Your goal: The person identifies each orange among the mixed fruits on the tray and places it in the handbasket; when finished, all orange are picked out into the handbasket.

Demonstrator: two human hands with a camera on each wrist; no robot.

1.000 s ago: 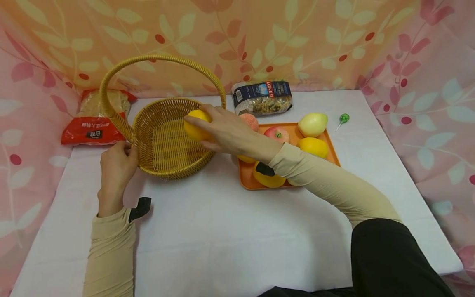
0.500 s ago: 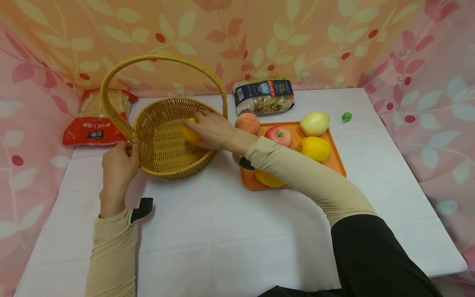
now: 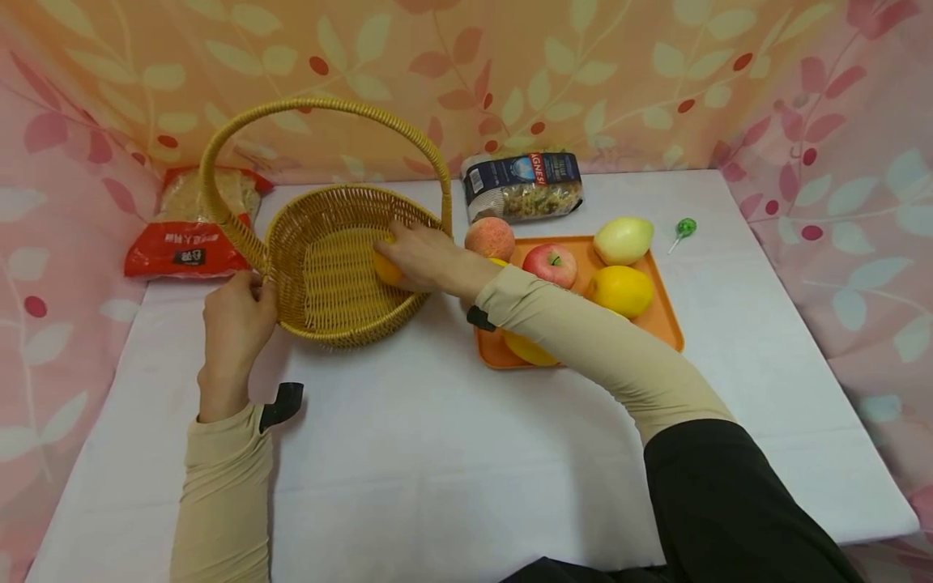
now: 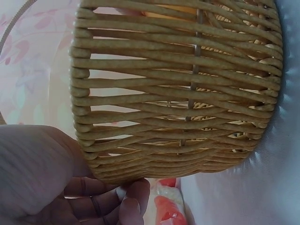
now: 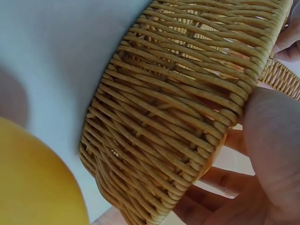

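A yellow wicker basket (image 3: 350, 330) with a tall arched handle stands on the white table. At its left rim, my left hand (image 3: 236, 324) grips the edge near the foot of the handle; the left wrist view shows the thumb and fingers about the woven rim. My right hand (image 3: 430, 257) reaches over the right rim and holds a yellow-orange fruit (image 3: 385, 269) low inside the basket. The hand partly covers this fruit. In the right wrist view the basket wall (image 5: 159, 108) hides most of it, and the right fingers curl down inside the rim.
On the right lies an orange tray (image 3: 670, 328) with an apple (image 3: 550, 265), a peach (image 3: 490, 238), a pale yellow fruit (image 3: 624, 240), a lemon (image 3: 621, 291) and more fruit under the right arm. Behind are a pasta bag (image 3: 523, 186), a red bag (image 3: 189, 247) and a green lollipop (image 3: 685, 227).
My right hand has carried the yellow-orange fruit down from over the right rim into the basket, and in the last half second barely moves. My left hand keeps its grip.
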